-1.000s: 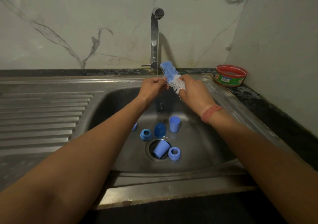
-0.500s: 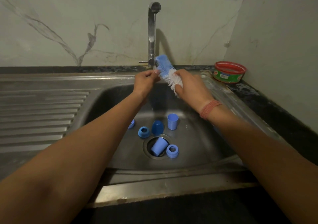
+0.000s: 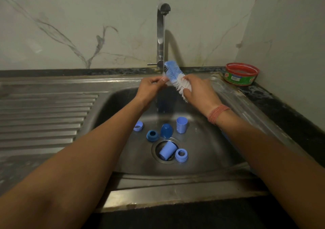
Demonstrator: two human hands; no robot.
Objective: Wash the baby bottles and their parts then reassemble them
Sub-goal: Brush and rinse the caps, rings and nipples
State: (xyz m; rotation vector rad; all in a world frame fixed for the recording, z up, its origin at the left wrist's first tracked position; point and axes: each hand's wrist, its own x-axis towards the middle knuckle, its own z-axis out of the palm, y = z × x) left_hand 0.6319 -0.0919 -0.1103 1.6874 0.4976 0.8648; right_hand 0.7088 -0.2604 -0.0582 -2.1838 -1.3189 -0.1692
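Under the running tap [image 3: 161, 35], my right hand [image 3: 198, 91] grips a blue-and-white bottle brush [image 3: 173, 74] by its white end. My left hand [image 3: 151, 88] pinches a small pale part against the bristles; what the part is I cannot tell. On the sink floor lie blue bottle parts: an upright cup [image 3: 181, 125], a dome cap [image 3: 166, 131], a dark ring [image 3: 152, 135], a small cap [image 3: 138, 126], a cup on its side [image 3: 168, 152] over the drain and a light ring [image 3: 181, 155].
The steel sink basin [image 3: 175, 181] has a ribbed drainboard [image 3: 44, 119] on its left. A red round tub [image 3: 241, 74] stands on the dark counter at the back right. Something clear lies along the sink's right rim [image 3: 233, 96].
Both hands stay under the tap with the brush and the small part. The brush has shifted only slightly against my left fingers. The parts in the sink have not moved.
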